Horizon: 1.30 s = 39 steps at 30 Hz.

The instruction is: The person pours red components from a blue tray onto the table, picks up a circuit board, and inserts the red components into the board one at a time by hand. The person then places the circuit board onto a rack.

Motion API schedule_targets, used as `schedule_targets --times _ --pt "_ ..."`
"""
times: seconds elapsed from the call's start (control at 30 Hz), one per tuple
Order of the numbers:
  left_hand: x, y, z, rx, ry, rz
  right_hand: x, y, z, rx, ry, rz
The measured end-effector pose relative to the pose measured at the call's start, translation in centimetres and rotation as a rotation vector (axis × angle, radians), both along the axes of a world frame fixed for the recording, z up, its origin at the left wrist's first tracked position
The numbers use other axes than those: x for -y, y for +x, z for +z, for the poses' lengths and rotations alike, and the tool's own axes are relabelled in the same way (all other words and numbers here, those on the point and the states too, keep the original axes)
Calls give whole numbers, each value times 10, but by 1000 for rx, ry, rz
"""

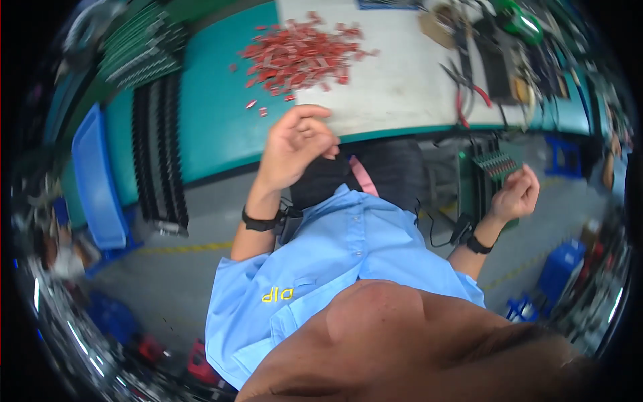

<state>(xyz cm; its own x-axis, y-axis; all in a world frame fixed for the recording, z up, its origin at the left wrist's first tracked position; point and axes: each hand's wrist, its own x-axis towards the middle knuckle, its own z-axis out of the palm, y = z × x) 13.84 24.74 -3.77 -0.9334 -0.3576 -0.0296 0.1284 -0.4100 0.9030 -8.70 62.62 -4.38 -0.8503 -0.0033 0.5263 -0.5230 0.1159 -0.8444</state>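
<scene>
My left hand point(298, 146) is over the near edge of the workbench, its fingers curled and the thumb drawn in toward them. Anything inside its grip is hidden. Beyond it lies a loose pile of small red parts point(298, 57), with a few strays nearest my fingers. Out to the right, past the bench edge, my right hand point(517, 194) has its fingers bent together. Right by its fingertips is a green circuit board point(494, 164) with rows of small components. Whether the fingers touch the board, or hold something small, I cannot make out.
Red-handled pliers point(462, 90) and other tools lie at the bench's right. On the left stand black slotted rails point(159, 154), stacked green boards point(144, 47) and a blue tray point(99, 177). A green panel point(472, 181) sits below the circuit board. A blue bin point(561, 268) is lower right.
</scene>
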Motion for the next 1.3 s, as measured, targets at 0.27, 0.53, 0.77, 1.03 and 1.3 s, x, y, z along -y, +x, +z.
schedule_targets --times 0.27,0.53,0.77,1.03,1.3 --pt "63 3 46 -17 -863 822 173 28 14 -139 124 718" --pt "210 36 84 524 -1893 1011 214 21 -5 25 193 721" --pt "269 49 85 735 -2078 888 219 23 2 73 249 750" --pt "258 57 135 696 -1855 739 219 23 5 55 278 748" --pt "143 35 168 186 -1158 719 218 21 3 75 293 732"
